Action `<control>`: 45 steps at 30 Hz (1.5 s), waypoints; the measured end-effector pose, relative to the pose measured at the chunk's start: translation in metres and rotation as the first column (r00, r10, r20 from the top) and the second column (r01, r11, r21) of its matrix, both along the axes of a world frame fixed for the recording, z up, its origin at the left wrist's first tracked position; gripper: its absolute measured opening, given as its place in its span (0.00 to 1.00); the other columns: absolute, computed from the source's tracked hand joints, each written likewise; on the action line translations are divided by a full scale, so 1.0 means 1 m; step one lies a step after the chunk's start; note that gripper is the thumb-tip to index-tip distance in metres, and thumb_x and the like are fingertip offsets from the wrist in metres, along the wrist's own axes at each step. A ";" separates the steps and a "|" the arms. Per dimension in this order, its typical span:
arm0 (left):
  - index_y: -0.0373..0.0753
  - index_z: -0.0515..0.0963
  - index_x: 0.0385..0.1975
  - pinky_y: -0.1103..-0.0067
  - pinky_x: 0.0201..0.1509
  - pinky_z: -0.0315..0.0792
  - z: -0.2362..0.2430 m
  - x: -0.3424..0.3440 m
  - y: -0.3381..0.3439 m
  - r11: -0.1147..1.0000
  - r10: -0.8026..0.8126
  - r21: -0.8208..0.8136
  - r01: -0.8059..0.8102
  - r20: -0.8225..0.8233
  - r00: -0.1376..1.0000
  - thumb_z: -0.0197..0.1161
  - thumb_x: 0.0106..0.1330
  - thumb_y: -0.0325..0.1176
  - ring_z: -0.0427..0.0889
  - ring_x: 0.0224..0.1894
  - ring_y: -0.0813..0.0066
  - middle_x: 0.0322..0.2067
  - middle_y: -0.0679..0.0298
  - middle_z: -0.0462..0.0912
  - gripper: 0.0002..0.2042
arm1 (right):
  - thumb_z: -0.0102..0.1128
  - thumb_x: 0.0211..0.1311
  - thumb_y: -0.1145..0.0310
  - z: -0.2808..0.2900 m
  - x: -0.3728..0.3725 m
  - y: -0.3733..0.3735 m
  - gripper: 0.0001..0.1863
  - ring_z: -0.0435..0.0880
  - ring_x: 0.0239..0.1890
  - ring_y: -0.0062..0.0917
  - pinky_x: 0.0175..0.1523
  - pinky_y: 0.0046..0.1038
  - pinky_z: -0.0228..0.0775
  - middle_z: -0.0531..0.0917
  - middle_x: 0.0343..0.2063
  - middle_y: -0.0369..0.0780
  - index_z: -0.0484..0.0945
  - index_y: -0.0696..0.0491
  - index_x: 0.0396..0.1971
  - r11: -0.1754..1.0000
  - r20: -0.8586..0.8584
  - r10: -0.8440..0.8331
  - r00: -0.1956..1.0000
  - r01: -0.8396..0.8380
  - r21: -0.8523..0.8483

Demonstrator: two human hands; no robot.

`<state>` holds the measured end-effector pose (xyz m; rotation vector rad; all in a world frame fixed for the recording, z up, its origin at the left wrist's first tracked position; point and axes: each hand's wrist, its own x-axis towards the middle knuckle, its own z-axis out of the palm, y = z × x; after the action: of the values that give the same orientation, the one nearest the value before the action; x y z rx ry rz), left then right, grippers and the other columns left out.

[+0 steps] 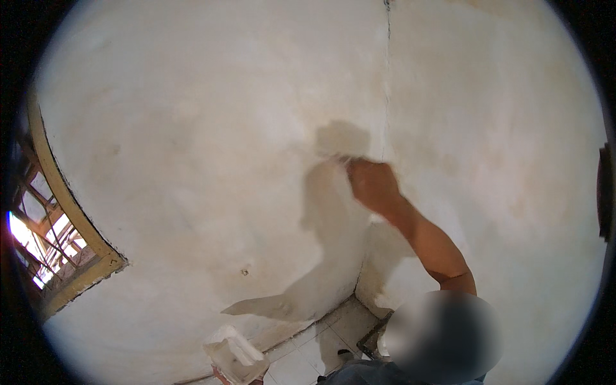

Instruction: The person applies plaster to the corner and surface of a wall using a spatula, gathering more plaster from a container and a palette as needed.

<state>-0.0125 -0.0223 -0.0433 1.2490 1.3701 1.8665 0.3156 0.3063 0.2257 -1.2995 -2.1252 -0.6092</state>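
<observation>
My right hand [371, 185] is raised near the room's corner, fingers closed on a thin, blurred tool [340, 158] that points left at the plastered wall [192, 128]. A dark shadow of the hand and tool falls on the wall around it; whether the tool touches the surface I cannot tell. At the lower left, my left hand [221, 374] grips an off-white plastic container [228, 356] with pale, indistinct contents. Only a few of its fingers show. A large blurred patch hides the area below my right elbow.
A barred window [96, 256] with a yellowish frame is at the left. A cracked corner seam runs down to the tiled floor [301, 346]. A dark, unclear object [369, 340] rests by the corner, and a dark brown edge [603, 192] shows at the far right.
</observation>
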 end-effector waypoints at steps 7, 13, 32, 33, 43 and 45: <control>0.45 0.58 0.65 0.63 0.64 0.65 -0.004 -0.004 0.001 0.942 0.202 -0.077 -0.327 -0.650 0.733 0.79 0.37 0.46 0.64 0.63 0.63 0.63 0.59 0.64 0.51 | 0.57 0.48 0.63 0.117 0.071 0.078 0.12 0.82 0.27 0.36 0.36 0.33 0.71 0.82 0.21 0.45 0.80 0.57 0.27 0.980 -0.733 0.073 0.676 0.088 0.179; 0.43 0.60 0.63 0.62 0.62 0.67 0.012 0.005 -0.008 0.952 0.247 -0.022 -0.304 -0.527 0.813 0.79 0.40 0.39 0.66 0.63 0.62 0.61 0.59 0.67 0.47 | 0.58 0.51 0.61 0.132 -0.038 0.040 0.12 0.81 0.35 0.45 0.41 0.40 0.73 0.83 0.30 0.47 0.78 0.55 0.29 0.936 -0.548 0.035 0.836 0.165 0.312; 0.47 0.61 0.64 0.54 0.62 0.62 0.005 0.024 -0.007 0.996 -0.085 0.064 0.057 0.832 0.548 0.53 0.60 0.59 0.66 0.62 0.59 0.61 0.61 0.66 0.35 | 0.55 0.50 0.74 0.035 -0.090 0.057 0.08 0.76 0.24 0.29 0.25 0.30 0.71 0.75 0.18 0.38 0.79 0.53 0.31 0.881 0.109 0.175 0.979 -0.205 0.427; 0.47 0.62 0.63 0.55 0.61 0.63 0.009 0.024 -0.009 0.992 -0.125 0.092 0.089 0.846 0.519 0.53 0.60 0.60 0.67 0.61 0.60 0.60 0.61 0.67 0.34 | 0.56 0.48 0.74 0.009 -0.087 0.030 0.10 0.78 0.25 0.28 0.28 0.30 0.74 0.78 0.22 0.39 0.80 0.53 0.33 0.715 0.323 0.080 0.943 -0.280 0.641; 0.56 0.53 0.66 0.51 0.57 0.68 -0.024 0.006 -0.019 0.988 -0.156 0.132 0.083 0.795 0.586 0.51 0.60 0.62 0.63 0.63 0.59 0.64 0.65 0.59 0.35 | 0.55 0.54 0.65 0.145 -0.012 0.010 0.12 0.79 0.27 0.44 0.34 0.34 0.70 0.80 0.25 0.49 0.80 0.56 0.32 0.910 -0.461 0.239 0.855 -0.032 0.413; 0.56 0.49 0.67 0.52 0.59 0.67 -0.024 0.016 -0.021 0.999 0.017 0.019 -0.027 0.413 0.911 0.58 0.57 0.56 0.63 0.63 0.59 0.64 0.63 0.59 0.38 | 0.55 0.53 0.66 0.175 -0.017 0.017 0.10 0.79 0.27 0.44 0.34 0.37 0.71 0.81 0.25 0.48 0.81 0.54 0.32 0.808 -0.345 0.249 0.905 0.002 0.589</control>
<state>0.0032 -0.0433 -0.0677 0.7846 1.1341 2.0222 0.2983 0.3230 0.4007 -0.8355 -1.4927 -0.7720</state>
